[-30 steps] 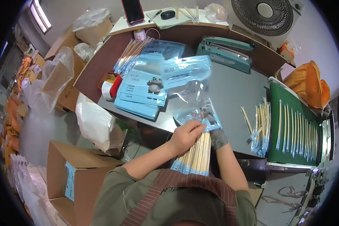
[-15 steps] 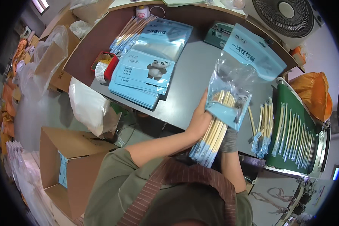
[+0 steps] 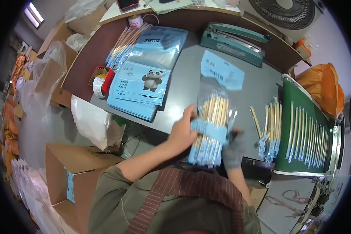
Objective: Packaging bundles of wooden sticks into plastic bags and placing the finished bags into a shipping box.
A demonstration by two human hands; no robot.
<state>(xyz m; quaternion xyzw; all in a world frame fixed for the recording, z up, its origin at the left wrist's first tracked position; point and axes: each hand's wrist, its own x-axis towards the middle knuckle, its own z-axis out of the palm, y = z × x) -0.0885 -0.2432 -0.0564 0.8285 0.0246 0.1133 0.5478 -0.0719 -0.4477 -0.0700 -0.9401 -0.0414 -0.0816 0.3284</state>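
My left hand (image 3: 183,129) is closed on the left side of a clear bag with a blue printed top (image 3: 223,73). Inside it lies a thick bundle of wrapped chopsticks (image 3: 214,109), their blue-wrapped ends pointing toward me. A blue band (image 3: 209,131) of the bag crosses the bundle, and the near ends show beyond it. Beside the bag's right edge is my right hand (image 3: 233,150) in a grey glove, its fingers smeared by motion, so I cannot tell whether they grip. Bag and bundle are at the desk's near edge.
Flat blue panda-printed bags (image 3: 138,84) are stacked on the left, beside loose chopsticks (image 3: 123,46) and a red box (image 3: 101,81). A green bag sealer (image 3: 234,45) stands at the back. Rightward, more chopsticks (image 3: 273,128) lie by a green conveyor belt (image 3: 296,97). An open carton (image 3: 82,175) sits lower left.
The bag has come down from upright tilt to lie flatter, and the chopsticks reach deeper into it. Both hands have shifted nearer; my right hand shows more at the bag's right side.
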